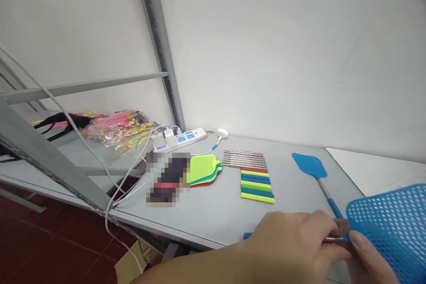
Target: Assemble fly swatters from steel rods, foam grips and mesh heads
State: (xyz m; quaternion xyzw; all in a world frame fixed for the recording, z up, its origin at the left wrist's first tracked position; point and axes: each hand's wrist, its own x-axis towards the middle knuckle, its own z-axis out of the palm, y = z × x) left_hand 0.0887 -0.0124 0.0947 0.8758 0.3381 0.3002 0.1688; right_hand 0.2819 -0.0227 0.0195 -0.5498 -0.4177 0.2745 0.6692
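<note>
A blue fly swatter head [394, 226], a perforated mesh paddle, is at the lower right. My right hand [371, 262], partly cut off by the frame, is closed at its neck. My left hand [293, 239] is closed around a thin metal rod [333, 239] that meets this neck. A blue grip end [247, 235] shows beyond my left hand, in line with the rod. Just past my hands lies a blue fly swatter [309, 165] with a metal shaft and blue grip. How far the rod sits inside the neck is hidden by my fingers.
Metal rods [244, 158] lie in a row above several coloured grips [256, 186]. Left of them are stacked swatter heads [203, 169] and a blurred-out object [168, 182]. A power strip [186, 140], white cables, a grey rack post [163, 44] and bagged goods [116, 128] stand further left.
</note>
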